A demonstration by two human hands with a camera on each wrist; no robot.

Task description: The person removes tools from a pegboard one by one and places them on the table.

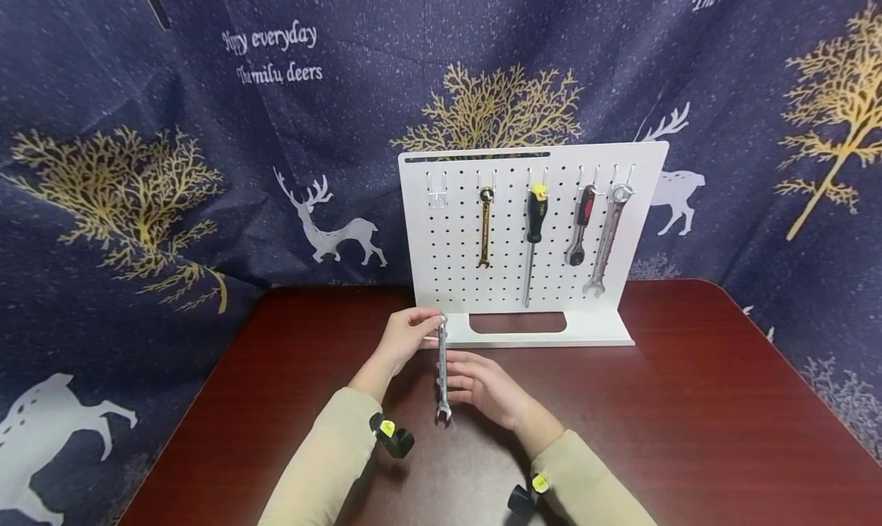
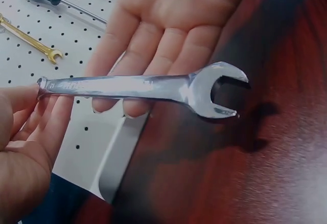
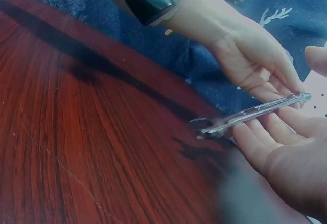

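Observation:
My left hand [image 1: 402, 341] pinches a silver combination wrench [image 1: 443, 369] by its ring end, between thumb and fingertips. The wrench hangs in front of the pegboard's base in the head view, its open-ended jaw pointing down toward me. My right hand [image 1: 491, 388] is beside the shaft, palm turned up and fingers extended. In the left wrist view the right fingers [image 2: 158, 50] pass behind the shaft. The right wrist view shows the same wrench [image 3: 260, 111] across those fingertips, with the left hand [image 3: 255, 65] at its far end.
A white pegboard [image 1: 451, 273] stands at the table's back. On it hang a gold wrench [image 1: 485, 231], a green-black screwdriver [image 1: 535, 216], a red-black ratchet [image 1: 582, 223] and a large silver wrench [image 1: 608, 243]. A hook [image 1: 437, 195] sits upper left. The dark red table [image 1: 689, 403] lies below.

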